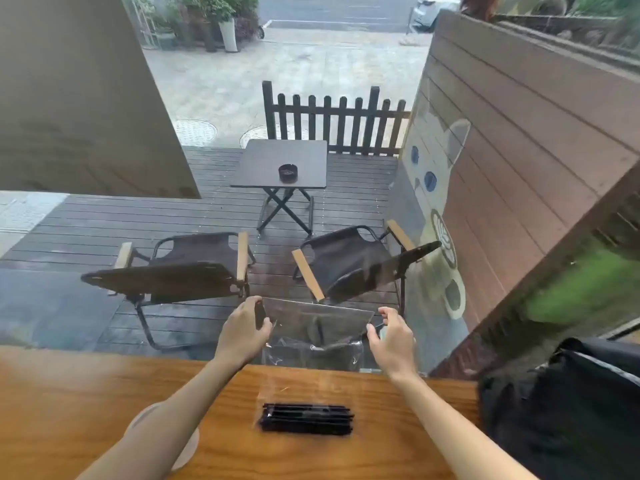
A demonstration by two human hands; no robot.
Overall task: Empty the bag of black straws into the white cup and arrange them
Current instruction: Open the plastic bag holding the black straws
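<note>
A clear plastic bag [311, 327] hangs upright over the wooden counter [398, 445]. My left hand [244, 336] pinches its top left corner and my right hand [393, 336] pinches its top right corner, so the top edge is stretched between them. A bundle of black straws [306, 419] lies crosswise at the bag's bottom, resting on the counter. The white cup [188, 448] stands near the counter's front left, mostly hidden under my left forearm.
A black bag [568, 407] sits on the counter's right end. Just beyond the counter is a glass window; outside are two folding chairs [194, 271], a small table [284, 164] with an ashtray, and a dark fence.
</note>
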